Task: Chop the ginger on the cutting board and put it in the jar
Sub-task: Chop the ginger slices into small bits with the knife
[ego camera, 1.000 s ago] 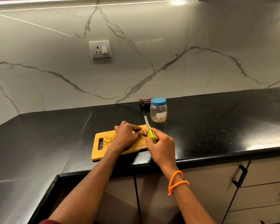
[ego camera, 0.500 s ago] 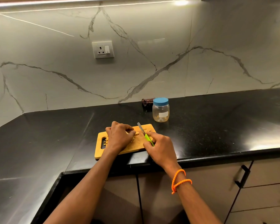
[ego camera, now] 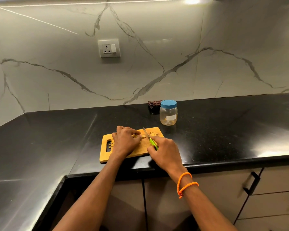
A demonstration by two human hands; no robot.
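Both forearms reach in from the near edge of the worktop point(ego camera: 223, 130), converging toward its middle. Left hand point(ego camera: 125, 142): palm down, knuckles up, fingers curled, fingertips bunched at the right side. Right hand point(ego camera: 165, 152): just right of the left, close but apart, fingers curled round a green handle, back of hand up. Orange bead bracelet point(ego camera: 185, 184) on right wrist.

Both forearms are bare, with no sleeves showing. Just behind the right hand point(ego camera: 165, 152), the wrist carries an orange beaded bracelet point(ego camera: 185, 184) looped twice, a small knot hanging at its underside.
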